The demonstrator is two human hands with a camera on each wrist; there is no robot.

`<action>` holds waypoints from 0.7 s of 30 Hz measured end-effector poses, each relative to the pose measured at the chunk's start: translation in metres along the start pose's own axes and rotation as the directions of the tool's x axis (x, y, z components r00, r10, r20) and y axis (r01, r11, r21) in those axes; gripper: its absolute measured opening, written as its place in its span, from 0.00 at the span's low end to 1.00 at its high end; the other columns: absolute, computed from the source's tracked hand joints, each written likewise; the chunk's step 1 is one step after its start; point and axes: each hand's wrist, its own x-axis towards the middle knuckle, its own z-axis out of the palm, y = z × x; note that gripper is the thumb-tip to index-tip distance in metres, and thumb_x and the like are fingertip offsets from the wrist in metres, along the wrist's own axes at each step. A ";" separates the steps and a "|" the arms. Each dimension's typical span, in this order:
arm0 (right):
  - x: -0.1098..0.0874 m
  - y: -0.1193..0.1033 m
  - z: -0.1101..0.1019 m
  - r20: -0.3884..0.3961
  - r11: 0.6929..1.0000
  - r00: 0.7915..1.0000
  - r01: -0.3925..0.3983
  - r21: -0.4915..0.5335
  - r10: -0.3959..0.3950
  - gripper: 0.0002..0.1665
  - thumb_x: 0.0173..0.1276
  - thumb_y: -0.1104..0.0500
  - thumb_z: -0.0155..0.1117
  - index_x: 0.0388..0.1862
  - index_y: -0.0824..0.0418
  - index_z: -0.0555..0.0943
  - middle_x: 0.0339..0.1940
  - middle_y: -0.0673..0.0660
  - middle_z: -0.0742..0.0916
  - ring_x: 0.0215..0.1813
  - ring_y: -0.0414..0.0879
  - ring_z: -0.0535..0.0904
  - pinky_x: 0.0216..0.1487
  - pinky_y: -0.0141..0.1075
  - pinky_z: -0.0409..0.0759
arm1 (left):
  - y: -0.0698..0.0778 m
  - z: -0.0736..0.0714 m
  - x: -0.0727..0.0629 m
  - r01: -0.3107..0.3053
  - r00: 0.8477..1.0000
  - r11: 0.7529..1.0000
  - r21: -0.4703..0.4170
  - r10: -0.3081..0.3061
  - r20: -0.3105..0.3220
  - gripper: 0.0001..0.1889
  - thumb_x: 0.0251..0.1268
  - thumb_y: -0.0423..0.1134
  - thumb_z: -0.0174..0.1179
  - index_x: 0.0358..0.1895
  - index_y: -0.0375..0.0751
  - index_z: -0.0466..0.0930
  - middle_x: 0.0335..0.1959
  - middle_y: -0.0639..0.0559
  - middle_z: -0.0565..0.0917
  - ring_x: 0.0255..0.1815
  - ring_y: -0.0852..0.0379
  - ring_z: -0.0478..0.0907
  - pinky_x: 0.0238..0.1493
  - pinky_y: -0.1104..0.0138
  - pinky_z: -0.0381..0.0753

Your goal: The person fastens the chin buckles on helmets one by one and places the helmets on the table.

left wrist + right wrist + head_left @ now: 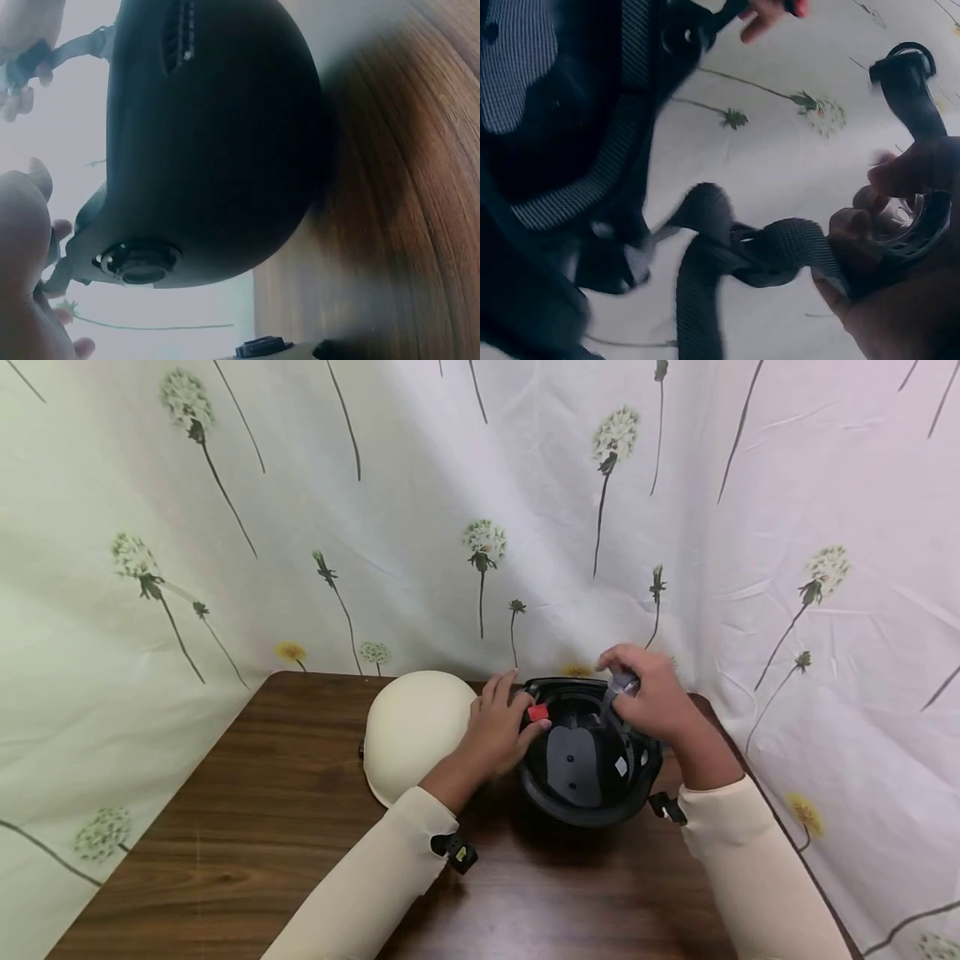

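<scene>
A black helmet (573, 760) lies crown down on the table, its padded inside facing up. At its left rim, my left hand (491, 727) pinches a red buckle piece (537, 712) between thumb and fingers. My right hand (648, 689) is raised over the right rim and grips a dark chin strap (791, 251) with curled fingers. A shiny, clear-looking part, too blurred to name, shows among the right fingers (855, 232). The left wrist view has the smooth outer shell (217, 142) with a round fitting (139, 262) near its rim.
Left of the black helmet sits a cream helmet (416, 735), dome up, close to my left forearm. Both are on a brown wooden table (225, 827). A white curtain (420, 527) with a dandelion print hangs behind the table and along its right side.
</scene>
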 end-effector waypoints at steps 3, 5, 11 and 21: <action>0.001 -0.001 0.007 0.141 0.998 0.988 -0.059 0.004 0.058 0.24 0.56 0.77 0.62 0.48 0.58 0.89 0.34 0.53 0.79 0.32 0.47 0.68 0.35 0.39 0.70 | 0.000 0.000 -0.002 -0.019 0.999 0.998 -0.067 0.017 -0.040 0.23 0.81 0.60 0.52 0.62 0.47 0.75 0.86 0.42 0.51 0.85 0.40 0.47 0.78 0.38 0.54; 0.000 -0.001 0.012 0.209 0.994 0.972 -0.112 0.005 0.108 0.20 0.58 0.74 0.69 0.45 0.56 0.89 0.36 0.52 0.80 0.34 0.46 0.71 0.36 0.39 0.74 | -0.001 0.000 -0.005 -0.042 0.996 0.992 -0.115 0.033 -0.079 0.21 0.81 0.57 0.54 0.61 0.45 0.75 0.85 0.41 0.53 0.84 0.38 0.49 0.77 0.37 0.56; -0.005 0.001 0.019 0.278 0.990 0.956 -0.116 0.083 0.089 0.11 0.60 0.70 0.77 0.33 0.54 0.90 0.36 0.50 0.86 0.37 0.46 0.76 0.40 0.38 0.76 | -0.004 0.008 -0.010 -0.090 0.982 0.969 -0.229 0.049 -0.181 0.19 0.82 0.48 0.56 0.62 0.37 0.74 0.78 0.40 0.68 0.81 0.37 0.59 0.73 0.36 0.62; -0.021 -0.008 0.021 0.275 0.963 0.942 -0.234 0.134 0.191 0.11 0.59 0.61 0.83 0.27 0.50 0.86 0.28 0.49 0.83 0.31 0.44 0.77 0.34 0.37 0.77 | -0.007 0.010 -0.017 -0.098 0.966 0.937 -0.334 0.009 -0.258 0.19 0.81 0.40 0.58 0.62 0.31 0.69 0.75 0.38 0.72 0.82 0.39 0.61 0.75 0.40 0.62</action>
